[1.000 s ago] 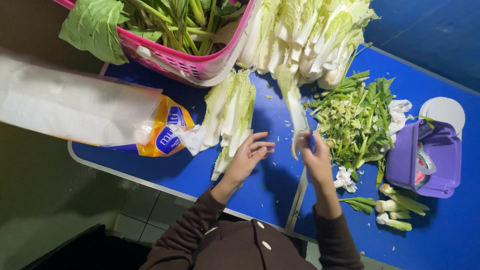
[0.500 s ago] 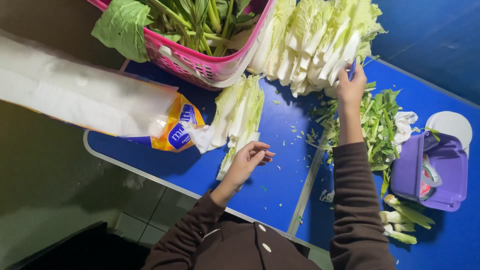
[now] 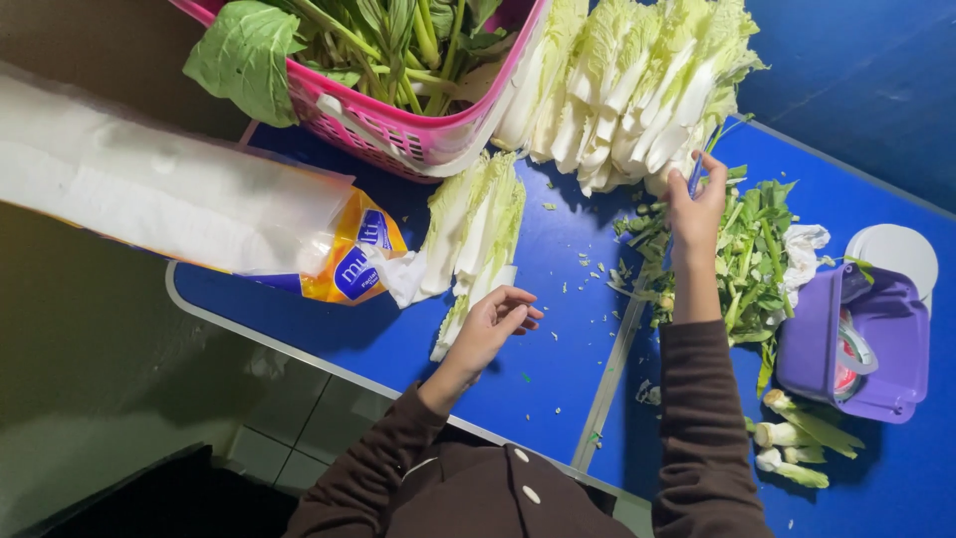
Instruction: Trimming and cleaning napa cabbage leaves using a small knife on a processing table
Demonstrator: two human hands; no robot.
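Presently, we record the following at this moment.

Left hand: our left hand (image 3: 495, 321) sits at centre frame, fingers loosely curled and holding nothing; the fingertips lie just beside the lower end of the split cabbage halves (image 3: 476, 234).

Right hand: our right hand (image 3: 695, 204) is extended to the upper right of centre, pinching a thin blue-handled tool (image 3: 692, 177) between thumb and fingers; we cannot tell what kind of tool it is. The hand touches the lower edge of the cabbage pile (image 3: 637, 85).

Cabbage pile: pale napa pieces stacked at top centre, leaning against the pink basket (image 3: 398, 134).

Split cabbage halves: these lie flat on the blue table (image 3: 558, 359), between the basket and the left hand.

Pink basket: at the upper left of the frame, filled with green leafy stalks.

Trimmings: a heap of green trimmings (image 3: 752, 259) lies right of the right forearm.

Plastic bag roll: a clear roll with an orange and blue wrapper (image 3: 179, 214) lies at left, overhanging the table edge.

Purple container: a purple box (image 3: 861, 349) stands at far right, with a white lid (image 3: 896, 254) just above it.

Cut stems: several white stem ends (image 3: 792, 448) lie at lower right, below the purple box.
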